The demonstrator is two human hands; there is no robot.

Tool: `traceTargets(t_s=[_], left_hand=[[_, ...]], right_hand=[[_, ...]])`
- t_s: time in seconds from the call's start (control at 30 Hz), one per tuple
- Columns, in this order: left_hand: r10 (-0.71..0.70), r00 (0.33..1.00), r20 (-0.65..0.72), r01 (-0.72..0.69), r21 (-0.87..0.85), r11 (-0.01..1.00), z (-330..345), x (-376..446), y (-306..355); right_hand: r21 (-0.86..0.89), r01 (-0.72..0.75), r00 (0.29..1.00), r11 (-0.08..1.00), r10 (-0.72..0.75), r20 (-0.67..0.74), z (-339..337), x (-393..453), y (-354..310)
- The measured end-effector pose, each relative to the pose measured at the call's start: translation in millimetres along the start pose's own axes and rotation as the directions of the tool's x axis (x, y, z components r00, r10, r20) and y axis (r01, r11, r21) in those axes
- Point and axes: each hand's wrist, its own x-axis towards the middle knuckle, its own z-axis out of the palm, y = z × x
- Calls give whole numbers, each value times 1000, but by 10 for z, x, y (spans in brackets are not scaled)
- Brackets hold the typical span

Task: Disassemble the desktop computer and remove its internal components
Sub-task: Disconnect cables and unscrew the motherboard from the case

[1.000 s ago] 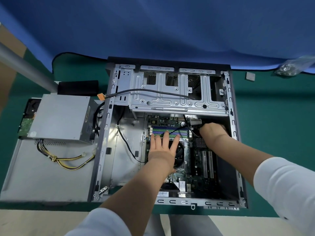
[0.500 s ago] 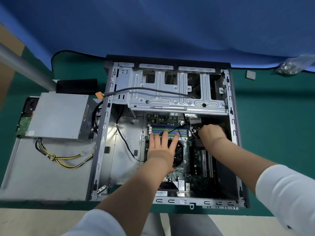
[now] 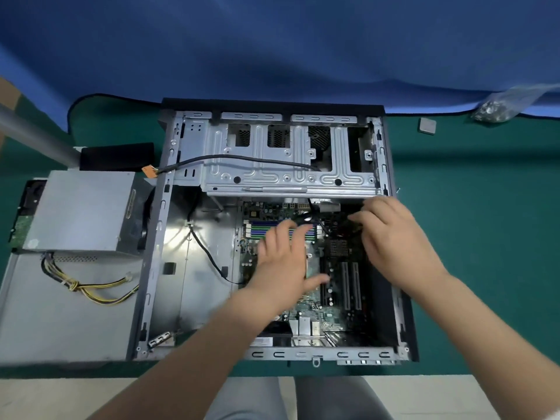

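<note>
- The black cable (image 3: 315,218) lay between both hands, running away from the person – nearer the right hand (image 3: 391,237).
- The right hand's fingers were loosely curled, its hold unclear; the left hand (image 3: 285,268) was spread flat, holding nothing.

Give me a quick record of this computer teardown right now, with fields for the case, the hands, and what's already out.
case: open case lying flat on green mat
inside: motherboard still in place, black cable loose
left hand: left hand flat on the board, fingers spread
right hand: right hand at the board's far right corner; grip unclear
already out: power supply on side panel, left of case
</note>
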Motion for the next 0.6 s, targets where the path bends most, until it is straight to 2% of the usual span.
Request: traceTargets(t_s=[0.07, 0.1, 0.2, 0.27, 0.37, 0.47, 0.6], left_hand=[[164, 965, -204, -152, 74, 986, 30, 82, 212], [223, 949, -223, -202, 115, 973, 49, 147, 310], [251, 964, -85, -227, 224, 948, 122, 397, 507], [201, 979, -22, -190, 232, 954, 179, 555, 575], [45, 998, 32, -48, 95, 994, 215, 743, 652], [-117, 990, 79, 119, -18, 993, 244, 903, 725], [-330, 940, 92, 338, -93, 937, 339, 1089, 788]], right_hand=[[162, -149, 971, 976, 175, -163, 24, -129, 29], [223, -215, 946, 951, 260, -196, 55, -170, 22], [442, -369, 863, 817, 478, -162, 136, -212, 3], [549, -450, 810, 704, 580, -80, 148, -192, 12], [564, -559, 754, 608, 656, 40, 195, -186, 24], [568, -591, 735, 572, 673, 86, 196, -177, 31], [564, -577, 745, 591, 663, 68, 188, -181, 32]])
